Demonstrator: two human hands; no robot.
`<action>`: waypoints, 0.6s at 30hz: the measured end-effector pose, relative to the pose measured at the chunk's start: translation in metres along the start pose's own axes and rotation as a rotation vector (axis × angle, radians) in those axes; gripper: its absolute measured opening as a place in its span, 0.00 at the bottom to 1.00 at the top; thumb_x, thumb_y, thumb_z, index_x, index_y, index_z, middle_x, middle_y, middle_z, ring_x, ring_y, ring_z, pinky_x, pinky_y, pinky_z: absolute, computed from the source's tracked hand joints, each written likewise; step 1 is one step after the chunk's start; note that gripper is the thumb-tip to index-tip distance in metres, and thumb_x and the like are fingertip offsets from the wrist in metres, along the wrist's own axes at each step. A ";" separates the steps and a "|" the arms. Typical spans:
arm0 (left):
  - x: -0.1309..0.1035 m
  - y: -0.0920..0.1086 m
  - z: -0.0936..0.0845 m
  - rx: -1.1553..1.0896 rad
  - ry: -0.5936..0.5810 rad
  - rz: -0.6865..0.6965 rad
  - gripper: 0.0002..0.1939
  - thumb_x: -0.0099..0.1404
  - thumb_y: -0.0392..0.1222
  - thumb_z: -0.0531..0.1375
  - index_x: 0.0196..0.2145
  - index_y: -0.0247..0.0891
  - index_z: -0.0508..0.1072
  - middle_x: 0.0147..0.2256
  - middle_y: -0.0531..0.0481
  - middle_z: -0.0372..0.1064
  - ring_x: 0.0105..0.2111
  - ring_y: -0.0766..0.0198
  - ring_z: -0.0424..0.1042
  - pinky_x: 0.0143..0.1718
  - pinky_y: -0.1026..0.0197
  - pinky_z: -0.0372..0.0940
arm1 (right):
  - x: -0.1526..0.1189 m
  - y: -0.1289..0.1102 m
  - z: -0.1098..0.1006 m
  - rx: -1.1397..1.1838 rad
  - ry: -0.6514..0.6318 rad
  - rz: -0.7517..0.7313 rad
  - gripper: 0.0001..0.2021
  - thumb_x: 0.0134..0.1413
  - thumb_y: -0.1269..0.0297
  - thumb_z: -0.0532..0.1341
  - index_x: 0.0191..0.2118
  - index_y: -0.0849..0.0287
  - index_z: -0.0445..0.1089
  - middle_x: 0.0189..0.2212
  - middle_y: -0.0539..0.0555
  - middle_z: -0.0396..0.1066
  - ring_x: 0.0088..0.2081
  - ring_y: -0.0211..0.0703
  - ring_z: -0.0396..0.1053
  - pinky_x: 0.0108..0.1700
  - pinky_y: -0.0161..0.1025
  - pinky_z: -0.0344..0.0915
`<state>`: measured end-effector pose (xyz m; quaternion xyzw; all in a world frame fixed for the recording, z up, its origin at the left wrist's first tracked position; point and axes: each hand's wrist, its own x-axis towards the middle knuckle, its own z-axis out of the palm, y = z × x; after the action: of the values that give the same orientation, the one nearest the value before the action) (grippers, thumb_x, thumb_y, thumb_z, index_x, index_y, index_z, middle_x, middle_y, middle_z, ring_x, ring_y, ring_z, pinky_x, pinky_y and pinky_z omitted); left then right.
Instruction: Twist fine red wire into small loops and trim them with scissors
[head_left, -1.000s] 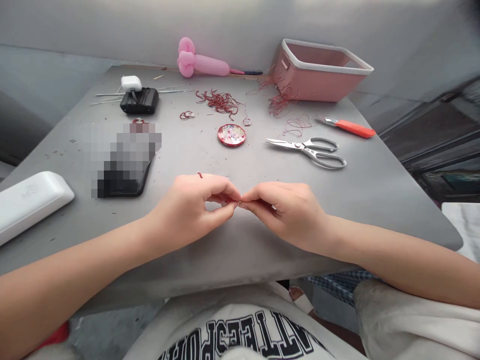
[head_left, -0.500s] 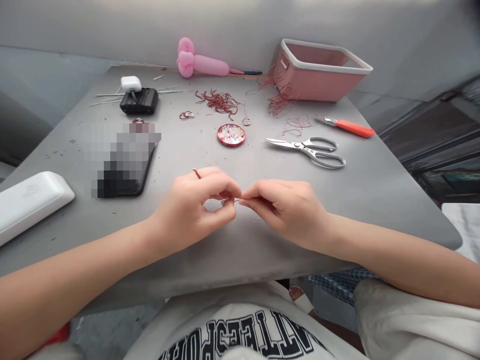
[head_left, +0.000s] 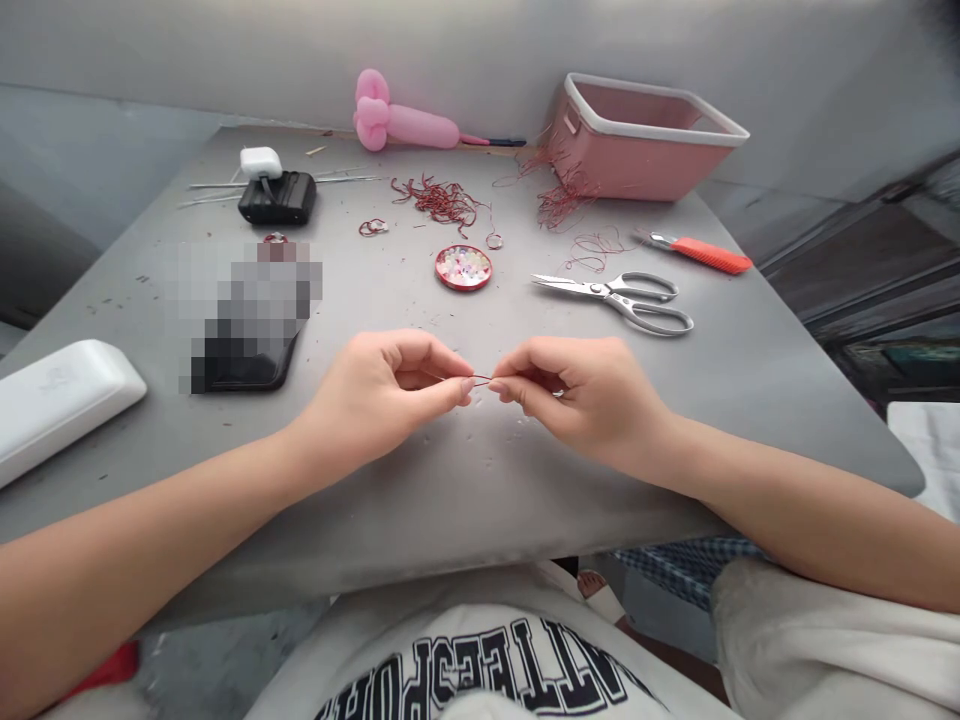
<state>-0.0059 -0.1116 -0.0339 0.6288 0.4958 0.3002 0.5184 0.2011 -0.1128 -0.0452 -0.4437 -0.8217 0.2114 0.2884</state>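
A thin dark red cord (head_left: 481, 380) spans the small gap between my hands above the near part of the table. My left hand (head_left: 405, 385) pinches one side of it between thumb and fingertips. On the other side, my right hand (head_left: 577, 395) pinches it the same way, with the remaining fingers curled in. Two strands show in the gap; the rest of the cord is hidden by my fingers. Just beyond my hands lies a round red dish (head_left: 463, 268) of pale and pink beads. Scissors (head_left: 619, 298) rest beyond my right hand, blades pointing left.
Behind the dish lie red cord pieces (head_left: 442, 202). A pink bin (head_left: 637, 160), pink balloon (head_left: 420, 127) and orange-handled cutter (head_left: 709, 254) sit toward the back and right. Left are a phone (head_left: 255, 365), a black device (head_left: 277, 200) and a white case (head_left: 71, 400).
My left hand has turned and its fingers have straightened, so the ring-like band on its finger no longer shows. The gap between my fingertips has widened slightly, exposing two cord strands.
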 end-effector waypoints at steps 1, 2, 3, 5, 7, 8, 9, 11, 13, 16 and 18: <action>0.001 0.000 0.000 -0.022 0.000 -0.025 0.08 0.56 0.43 0.69 0.31 0.37 0.78 0.31 0.49 0.80 0.34 0.61 0.80 0.36 0.63 0.73 | 0.000 0.000 0.000 0.032 -0.014 0.031 0.04 0.56 0.70 0.62 0.30 0.60 0.73 0.23 0.48 0.74 0.22 0.33 0.66 0.26 0.31 0.60; 0.002 0.001 0.001 -0.044 -0.001 -0.045 0.08 0.56 0.43 0.69 0.32 0.37 0.78 0.31 0.49 0.80 0.35 0.60 0.80 0.37 0.63 0.73 | 0.001 0.000 0.000 0.063 -0.027 0.060 0.04 0.56 0.69 0.62 0.30 0.60 0.73 0.22 0.48 0.74 0.22 0.33 0.66 0.26 0.32 0.60; 0.002 0.001 0.001 -0.069 -0.005 -0.063 0.08 0.56 0.43 0.68 0.32 0.37 0.78 0.31 0.49 0.81 0.35 0.60 0.80 0.38 0.62 0.74 | 0.001 0.000 0.000 0.095 -0.039 0.086 0.05 0.56 0.69 0.62 0.30 0.61 0.73 0.23 0.49 0.74 0.22 0.33 0.66 0.25 0.32 0.60; 0.003 0.001 0.002 -0.128 -0.010 -0.096 0.07 0.56 0.43 0.68 0.31 0.37 0.77 0.31 0.49 0.81 0.36 0.60 0.80 0.39 0.61 0.74 | 0.001 -0.001 0.000 0.168 -0.060 0.134 0.05 0.56 0.68 0.62 0.31 0.61 0.73 0.23 0.49 0.74 0.22 0.33 0.66 0.25 0.32 0.60; 0.003 0.000 0.003 -0.173 -0.002 -0.122 0.07 0.56 0.42 0.69 0.29 0.37 0.77 0.29 0.49 0.80 0.35 0.60 0.80 0.39 0.61 0.75 | 0.002 -0.002 0.000 0.261 -0.086 0.189 0.05 0.56 0.67 0.62 0.31 0.61 0.73 0.24 0.50 0.74 0.22 0.32 0.67 0.25 0.32 0.62; 0.004 0.000 0.003 -0.184 0.007 -0.128 0.07 0.55 0.41 0.70 0.28 0.37 0.77 0.29 0.49 0.80 0.34 0.60 0.80 0.39 0.60 0.75 | 0.003 -0.002 -0.001 0.314 -0.105 0.224 0.05 0.55 0.66 0.63 0.31 0.61 0.73 0.24 0.50 0.74 0.22 0.32 0.67 0.24 0.31 0.63; 0.005 -0.001 0.002 -0.192 0.016 -0.130 0.07 0.54 0.41 0.70 0.27 0.37 0.77 0.28 0.49 0.80 0.33 0.60 0.81 0.39 0.60 0.75 | 0.005 -0.001 -0.002 0.373 -0.130 0.261 0.05 0.55 0.65 0.63 0.32 0.61 0.74 0.24 0.50 0.74 0.22 0.32 0.67 0.23 0.31 0.63; 0.006 -0.002 0.000 -0.211 0.019 -0.137 0.06 0.53 0.41 0.70 0.27 0.38 0.78 0.28 0.49 0.80 0.34 0.59 0.81 0.40 0.59 0.76 | 0.009 0.001 -0.005 0.509 -0.204 0.338 0.07 0.55 0.63 0.64 0.34 0.62 0.74 0.26 0.52 0.75 0.22 0.32 0.68 0.21 0.30 0.63; 0.008 -0.005 -0.002 -0.242 0.006 -0.144 0.06 0.53 0.42 0.71 0.26 0.39 0.78 0.28 0.50 0.80 0.34 0.58 0.81 0.40 0.59 0.76 | 0.013 0.005 -0.009 0.672 -0.294 0.406 0.08 0.55 0.62 0.65 0.36 0.63 0.75 0.28 0.53 0.77 0.23 0.31 0.69 0.20 0.28 0.63; 0.010 -0.009 -0.006 -0.285 -0.020 -0.141 0.06 0.53 0.43 0.71 0.26 0.41 0.79 0.30 0.49 0.81 0.36 0.57 0.81 0.42 0.57 0.76 | 0.020 0.014 -0.015 0.899 -0.425 0.506 0.09 0.53 0.64 0.67 0.39 0.63 0.76 0.30 0.54 0.78 0.25 0.32 0.72 0.20 0.27 0.65; 0.011 -0.011 -0.008 -0.301 -0.029 -0.146 0.06 0.54 0.44 0.71 0.26 0.41 0.80 0.32 0.48 0.81 0.36 0.57 0.81 0.42 0.56 0.76 | 0.024 0.020 -0.019 1.006 -0.511 0.554 0.11 0.51 0.63 0.69 0.39 0.63 0.76 0.30 0.55 0.79 0.26 0.35 0.74 0.20 0.28 0.67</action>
<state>-0.0124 -0.0990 -0.0434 0.5108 0.4819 0.3235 0.6342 0.2158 -0.0803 -0.0360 -0.3856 -0.5193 0.7384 0.1908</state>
